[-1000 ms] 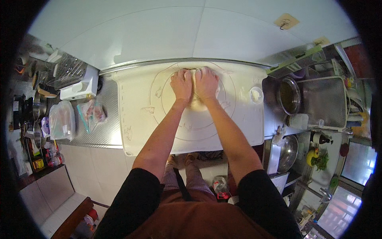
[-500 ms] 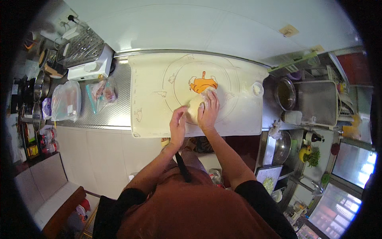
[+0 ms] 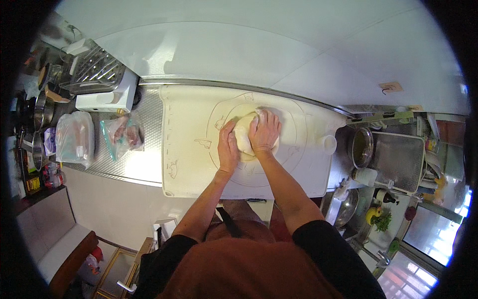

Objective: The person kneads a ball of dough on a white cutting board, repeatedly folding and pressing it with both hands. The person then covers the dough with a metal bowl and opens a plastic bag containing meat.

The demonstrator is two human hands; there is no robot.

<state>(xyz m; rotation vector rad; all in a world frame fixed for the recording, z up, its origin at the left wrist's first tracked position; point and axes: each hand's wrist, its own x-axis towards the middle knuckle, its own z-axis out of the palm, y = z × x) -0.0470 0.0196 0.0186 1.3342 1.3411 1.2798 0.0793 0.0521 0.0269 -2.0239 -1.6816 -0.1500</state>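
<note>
A pale lump of dough [image 3: 243,138] sits on a cream kneading mat [image 3: 189,174] printed with rings and small animal outlines. Against its left side my left hand [image 3: 228,150] is cupped, fingers close together and pointing away from me. From above and to the right, my right hand [image 3: 266,131] grips it, the heel of the palm pressing in and the fingers curving over the far side. Flour whitens the right fingertips. Dough and hands cover the middle of the mat's rings.
A small white dish [image 3: 329,144] stands at the mat's right edge. Further right are a metal bowl [image 3: 362,148] and a wire-mesh rack [image 3: 398,159]. On the left counter lie a plastic bag of meat [image 3: 124,134], a wrapped container [image 3: 75,138] and a white appliance [image 3: 109,97].
Both hands and the dough have moved away from me over the mat's orange picture, now hidden. My left hand has closed in against the dough's side. The whole view has shifted.
</note>
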